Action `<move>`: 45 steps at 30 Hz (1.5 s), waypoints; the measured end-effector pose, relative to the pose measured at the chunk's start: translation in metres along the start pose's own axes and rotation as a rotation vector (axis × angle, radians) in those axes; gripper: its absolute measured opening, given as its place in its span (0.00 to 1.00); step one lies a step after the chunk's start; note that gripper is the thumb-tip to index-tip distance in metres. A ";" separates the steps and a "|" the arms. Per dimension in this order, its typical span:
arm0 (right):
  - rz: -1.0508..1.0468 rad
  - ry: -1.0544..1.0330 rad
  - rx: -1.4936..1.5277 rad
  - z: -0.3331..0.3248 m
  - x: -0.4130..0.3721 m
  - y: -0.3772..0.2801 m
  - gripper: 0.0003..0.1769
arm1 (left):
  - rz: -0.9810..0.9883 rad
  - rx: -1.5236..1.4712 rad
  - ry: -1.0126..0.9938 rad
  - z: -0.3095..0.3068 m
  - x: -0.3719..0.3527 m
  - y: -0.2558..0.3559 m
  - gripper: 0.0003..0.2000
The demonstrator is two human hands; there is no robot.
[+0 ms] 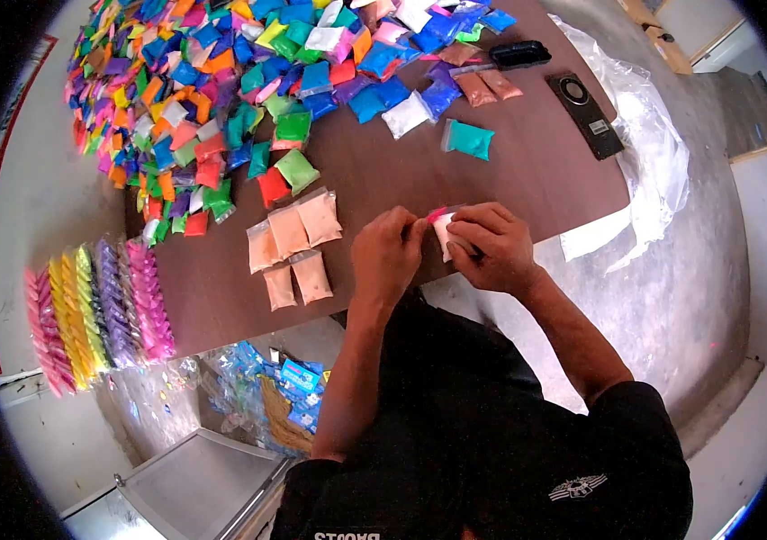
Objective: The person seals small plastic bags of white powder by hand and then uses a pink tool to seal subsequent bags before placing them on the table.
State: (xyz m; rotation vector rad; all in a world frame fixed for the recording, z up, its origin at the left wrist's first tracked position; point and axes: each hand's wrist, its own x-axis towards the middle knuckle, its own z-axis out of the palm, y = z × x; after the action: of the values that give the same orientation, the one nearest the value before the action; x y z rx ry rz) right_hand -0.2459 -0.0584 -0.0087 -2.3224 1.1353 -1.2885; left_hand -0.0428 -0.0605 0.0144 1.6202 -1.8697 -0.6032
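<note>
My right hand (pixel 496 247) is closed on a small clear packet with white filling (pixel 443 236), just over the table's near edge. A bright pink strip shows along the packet's top corner. Close to that corner, my left hand (pixel 388 252) has its thumb and finger pinched together; the exact grip is partly hidden by the fingers. Left of my left hand lie several peach-coloured packets (pixel 290 232) grouped on the table. Beyond my hands lies a single teal packet (pixel 469 140).
A large heap of multicoloured packets (pixel 194 81) covers the brown table's (pixel 383 171) far left. Twisted colourful strips (pixel 100 310) hang at the left corner. A black tray (pixel 520 54) and a dark flat device (pixel 586 115) lie right. Plastic sheeting (pixel 645 144) drapes beyond the right edge.
</note>
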 end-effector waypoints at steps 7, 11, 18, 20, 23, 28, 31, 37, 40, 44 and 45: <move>0.009 0.005 -0.005 0.000 -0.002 0.000 0.09 | -0.084 -0.057 -0.028 -0.009 -0.003 0.018 0.08; -0.010 0.009 0.028 0.000 -0.003 0.002 0.09 | 0.000 -0.065 -0.068 -0.002 -0.001 0.019 0.09; -0.027 0.013 0.044 0.000 -0.004 0.004 0.08 | 0.066 0.127 -0.077 0.005 0.020 0.012 0.09; -0.030 0.011 0.047 0.000 -0.003 0.003 0.08 | 0.070 0.123 -0.059 0.006 0.024 0.010 0.09; -0.020 0.003 0.036 -0.001 0.000 0.002 0.08 | 0.059 0.128 -0.041 0.002 0.021 0.014 0.09; -0.048 0.031 0.020 0.001 -0.001 0.002 0.08 | 0.017 0.045 -0.088 -0.005 0.001 0.026 0.09; -0.034 0.017 0.018 0.001 -0.002 0.002 0.07 | 0.045 0.044 -0.086 0.001 -0.001 0.017 0.09; -0.063 0.050 0.015 0.002 0.001 0.005 0.09 | 0.007 0.022 -0.014 0.001 0.014 0.005 0.09; 0.018 0.018 0.001 0.001 0.000 0.000 0.10 | -0.041 0.056 -0.011 -0.007 0.012 0.007 0.09; 0.057 0.035 -0.021 0.004 -0.001 -0.002 0.10 | -0.114 -0.110 -0.051 -0.012 -0.009 0.025 0.09; 0.057 0.040 -0.041 0.005 -0.002 0.000 0.10 | -0.125 -0.177 -0.057 -0.011 -0.014 0.028 0.09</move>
State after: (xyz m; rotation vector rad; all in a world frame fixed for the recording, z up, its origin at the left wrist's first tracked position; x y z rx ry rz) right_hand -0.2423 -0.0573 -0.0132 -2.2847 1.2428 -1.3085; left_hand -0.0541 -0.0422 0.0395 1.6260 -1.7109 -0.8510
